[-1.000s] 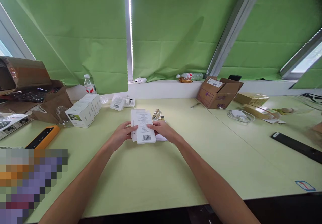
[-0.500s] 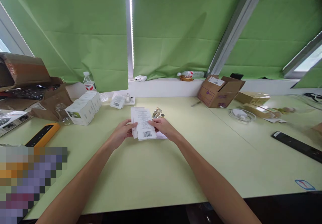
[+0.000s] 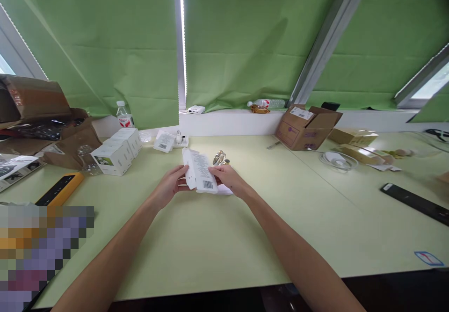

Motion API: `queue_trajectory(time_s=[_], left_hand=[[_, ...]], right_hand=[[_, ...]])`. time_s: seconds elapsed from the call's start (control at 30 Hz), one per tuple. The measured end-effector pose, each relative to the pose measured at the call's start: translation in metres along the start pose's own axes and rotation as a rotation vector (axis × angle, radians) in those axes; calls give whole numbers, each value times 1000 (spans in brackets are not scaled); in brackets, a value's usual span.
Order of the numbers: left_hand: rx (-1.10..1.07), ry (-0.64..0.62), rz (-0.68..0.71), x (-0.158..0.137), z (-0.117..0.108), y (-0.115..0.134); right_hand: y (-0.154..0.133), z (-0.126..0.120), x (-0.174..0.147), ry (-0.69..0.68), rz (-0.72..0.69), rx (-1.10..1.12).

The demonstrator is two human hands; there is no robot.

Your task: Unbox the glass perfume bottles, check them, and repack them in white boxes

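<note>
Between my two hands is a flattened white cardboard box [image 3: 204,174], printed with small text and a barcode, held just above the table. My left hand [image 3: 171,185] grips its left edge, with the thumb on the front and the fingers behind. On the opposite edge my right hand [image 3: 228,179] pinches the carton between thumb and fingers. Shiny gold-coloured metal items [image 3: 220,157] lie right behind my right hand. Under the right hand a pale flat piece [image 3: 224,190] shows, partly hidden.
White boxes [image 3: 115,150] stand at left beside an open brown carton and a yellow-black power strip [image 3: 63,188]. Another flattened white box [image 3: 164,141] lies at the back. A brown cardboard box [image 3: 305,127], coiled white cable [image 3: 338,161] and black long object [image 3: 414,202] are on the right.
The carton has bent along its left fold, its left panel now angled away from the barcode panel. My left thumb has shifted slightly up and left; my right hand has hardly moved.
</note>
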State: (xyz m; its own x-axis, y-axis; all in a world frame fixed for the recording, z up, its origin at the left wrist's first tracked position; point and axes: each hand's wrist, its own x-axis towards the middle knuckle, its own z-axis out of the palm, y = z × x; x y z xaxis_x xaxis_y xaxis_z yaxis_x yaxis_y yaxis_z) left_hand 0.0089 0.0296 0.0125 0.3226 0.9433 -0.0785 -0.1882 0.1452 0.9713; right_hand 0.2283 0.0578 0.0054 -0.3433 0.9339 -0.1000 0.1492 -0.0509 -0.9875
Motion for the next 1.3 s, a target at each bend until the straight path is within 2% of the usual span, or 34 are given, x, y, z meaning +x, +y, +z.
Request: queue_trajectory(time_s=[0.3, 0.53, 0.73, 0.93, 1.3], left_hand=[[-44, -86, 1, -3, 5, 5], [-75, -220, -16, -7, 10, 4], [-34, -107, 18, -5, 10, 1], [0, -31, -8, -4, 12, -4], [9, -59, 20, -5, 10, -1]], right_hand=[[-10, 7, -9, -90, -21, -27], [-9, 13, -10, -115, -35, -95], [-14, 15, -14, -139, -6, -124], [-19, 21, -20, -171, 26, -187], [-16, 16, -16, -212, -4, -105]])
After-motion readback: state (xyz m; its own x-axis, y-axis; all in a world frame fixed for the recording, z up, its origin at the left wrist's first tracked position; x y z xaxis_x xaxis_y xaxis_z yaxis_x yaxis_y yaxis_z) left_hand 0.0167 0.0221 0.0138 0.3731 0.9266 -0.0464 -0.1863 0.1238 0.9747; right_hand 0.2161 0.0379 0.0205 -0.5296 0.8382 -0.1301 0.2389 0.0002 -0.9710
